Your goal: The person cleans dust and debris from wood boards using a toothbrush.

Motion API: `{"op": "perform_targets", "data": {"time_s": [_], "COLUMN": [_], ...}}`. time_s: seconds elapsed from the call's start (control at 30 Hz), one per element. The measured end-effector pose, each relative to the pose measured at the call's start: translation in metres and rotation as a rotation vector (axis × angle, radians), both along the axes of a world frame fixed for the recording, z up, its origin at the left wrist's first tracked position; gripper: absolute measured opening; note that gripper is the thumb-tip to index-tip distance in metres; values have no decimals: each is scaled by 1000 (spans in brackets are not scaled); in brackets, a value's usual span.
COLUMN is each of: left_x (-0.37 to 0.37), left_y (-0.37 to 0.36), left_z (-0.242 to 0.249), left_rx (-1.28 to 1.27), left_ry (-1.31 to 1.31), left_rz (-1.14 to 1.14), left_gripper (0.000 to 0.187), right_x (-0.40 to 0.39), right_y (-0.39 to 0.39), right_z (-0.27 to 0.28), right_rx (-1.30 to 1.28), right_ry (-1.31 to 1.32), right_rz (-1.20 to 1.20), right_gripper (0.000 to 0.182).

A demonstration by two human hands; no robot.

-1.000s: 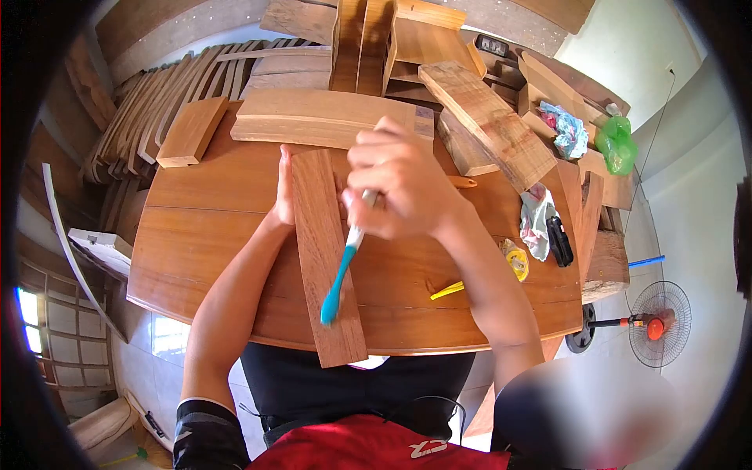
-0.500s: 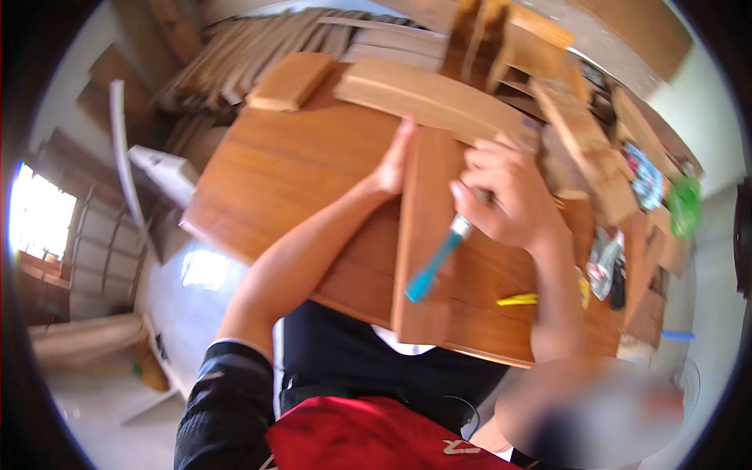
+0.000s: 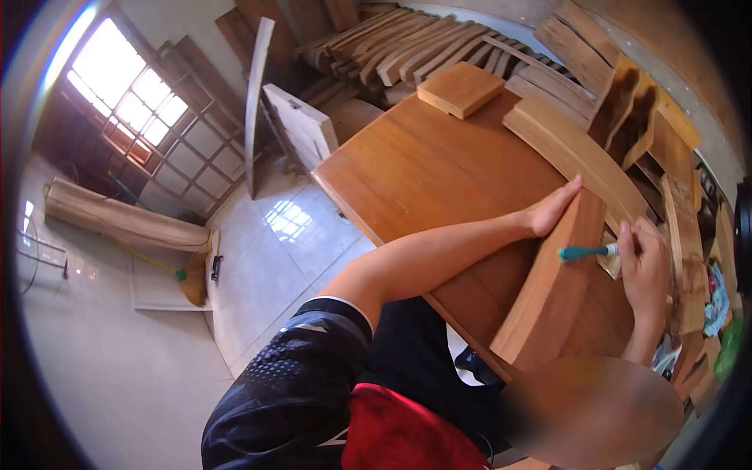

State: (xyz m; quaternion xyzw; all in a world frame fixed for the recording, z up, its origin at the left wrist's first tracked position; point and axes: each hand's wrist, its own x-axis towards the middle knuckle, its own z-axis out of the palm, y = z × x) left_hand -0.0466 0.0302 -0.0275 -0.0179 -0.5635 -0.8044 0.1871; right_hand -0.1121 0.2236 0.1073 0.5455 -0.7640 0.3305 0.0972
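A thick wooden board (image 3: 552, 282) stands on the brown wooden tabletop (image 3: 423, 164). My left hand (image 3: 554, 210) rests against the board's far left side, its fingers stretched out. To the right of the board, my right hand (image 3: 644, 254) is closed round a chisel-like tool with a teal handle (image 3: 583, 253). The teal end points left over the board, while the tool's other end is hidden at the hand. A curved light wooden piece (image 3: 580, 153) lies just beyond my hands.
A wooden block (image 3: 460, 89) sits at the table's far edge. Stacked curved wood pieces (image 3: 423, 47) lie behind it. Wooden boards (image 3: 683, 243) and a green plastic item (image 3: 728, 352) are at the right. A broom (image 3: 192, 286) and rolled material (image 3: 125, 219) are at the left.
The view has swung left, so the table appears farther right. The teal handle now points left over the board instead of down towards my body.
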Motion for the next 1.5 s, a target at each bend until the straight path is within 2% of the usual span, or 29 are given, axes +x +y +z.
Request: {"op": "perform_targets", "data": {"time_s": [0.1,0.13,0.23,0.27,0.37,0.4,0.5,0.53,0.63,0.67,0.73,0.8,0.87,1.03,1.07,1.13,1.17,1.23,1.27,1.3,1.33,1.4,1.47,1.5], "left_x": [-1,-2,3,5,8,9,12,11,11,12,12,12,15,21,18,16,13,-1,0,0,2,10,8,8], "left_y": [-4,-7,-1,1,1,1,5,2,5,3,-5,5,6,3,-1,-12,-15,-23,-32,-33,-34,-35,-34,-32], "left_z": [-2,-3,2,6,10,12,11,9,13,13,11,12,17,18,14,-1,-7,-28,-33,-31,-29,-19,-15,-12], "left_rx": [-69,-61,30,26,-6,-29,-32,-23,53,47,-9,-61,-59,121,146,195,223,217,343,366,384,215,95,37], "left_ry": [-31,-29,-8,-14,-27,-24,-15,-12,-34,-32,-46,1,-2,-48,-47,-57,-61,-30,50,53,51,-94,-71,-60], "left_rz": [-10,-56,-76,-55,-14,-17,35,10,-42,-69,-138,37,54,-3,-16,-53,-88,-125,-377,-479,-580,-491,-424,-386], "left_gripper": [85,86,87,87,86,86,85,85,84,83,82,81,80,75,77,82,84,95,101,106,111,118,117,116], "right_x": [7,12,2,0,20,19,16,8,8,11,-3,-19,-25,-5,-16,-16,-41,-17,-5,3,0,-7,-12,-8], "right_y": [12,14,7,6,11,13,7,6,15,17,20,15,20,23,24,20,24,22,23,23,21,19,17,18], "right_z": [23,25,4,1,26,22,16,13,24,29,16,-1,-9,24,7,18,-9,14,26,37,34,24,17,19], "right_rx": [383,421,109,-11,177,254,58,-3,165,308,252,86,115,289,215,265,202,421,529,624,593,494,368,461], "right_ry": [-23,-42,-94,8,-7,-7,11,82,-70,-84,-130,-189,-189,-140,-245,-145,-128,-157,-168,-210,-219,-227,-229,-263], "right_rz": [449,426,-88,-176,178,248,-196,-253,161,279,173,71,7,251,175,-112,-84,-20,16,40,-81,-249,-354,-208], "right_gripper": [36,35,31,32,37,45,52,55,52,53,55,59,62,70,67,61,58,66,70,87,88,89,89,88]}}
